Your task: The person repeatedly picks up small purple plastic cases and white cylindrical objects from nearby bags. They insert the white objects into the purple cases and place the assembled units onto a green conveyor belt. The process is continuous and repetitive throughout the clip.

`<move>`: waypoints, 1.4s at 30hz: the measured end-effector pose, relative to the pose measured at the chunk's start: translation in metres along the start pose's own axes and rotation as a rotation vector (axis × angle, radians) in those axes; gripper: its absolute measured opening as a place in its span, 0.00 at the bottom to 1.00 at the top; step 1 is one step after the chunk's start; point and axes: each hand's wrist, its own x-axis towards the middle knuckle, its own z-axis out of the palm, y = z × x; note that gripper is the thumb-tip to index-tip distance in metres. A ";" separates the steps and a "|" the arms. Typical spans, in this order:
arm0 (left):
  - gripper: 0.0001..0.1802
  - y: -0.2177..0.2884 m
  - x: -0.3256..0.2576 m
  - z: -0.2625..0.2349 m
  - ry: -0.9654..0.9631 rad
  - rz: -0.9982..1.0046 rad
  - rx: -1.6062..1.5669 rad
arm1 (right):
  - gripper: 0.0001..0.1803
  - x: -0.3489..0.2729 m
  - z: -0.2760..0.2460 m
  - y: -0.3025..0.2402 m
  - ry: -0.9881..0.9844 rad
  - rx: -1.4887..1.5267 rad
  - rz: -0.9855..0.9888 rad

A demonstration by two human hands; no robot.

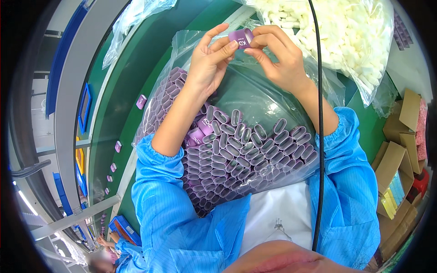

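Above the green desk (136,77), both hands pinch one purple oval sleeve (240,37): the left hand (210,63) and right hand (277,57) each have their grip closed on its ends. It looks light, stiff, smooth plastic, best held by the flat sides. Below lies a clear bag (255,98) of such sleeves.

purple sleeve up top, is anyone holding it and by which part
Yes: one small purple sleeve is pinched between both hands, left hand on its left end, right hand on its right end.
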 end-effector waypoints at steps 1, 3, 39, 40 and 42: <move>0.29 -0.001 -0.001 0.004 0.014 0.016 0.002 | 0.09 -0.001 0.000 0.000 0.000 -0.003 -0.008; 0.30 0.001 -0.002 0.007 0.006 0.054 0.014 | 0.09 -0.001 0.001 0.000 0.011 0.006 -0.006; 0.32 -0.005 -0.014 0.017 0.104 0.094 0.026 | 0.08 -0.005 0.008 -0.002 0.080 0.081 0.035; 0.32 -0.004 -0.014 0.017 0.099 0.094 0.027 | 0.08 -0.005 0.008 -0.002 0.077 0.100 0.044; 0.31 -0.003 -0.015 0.017 0.094 0.088 0.038 | 0.08 -0.005 0.007 -0.002 0.071 0.113 0.055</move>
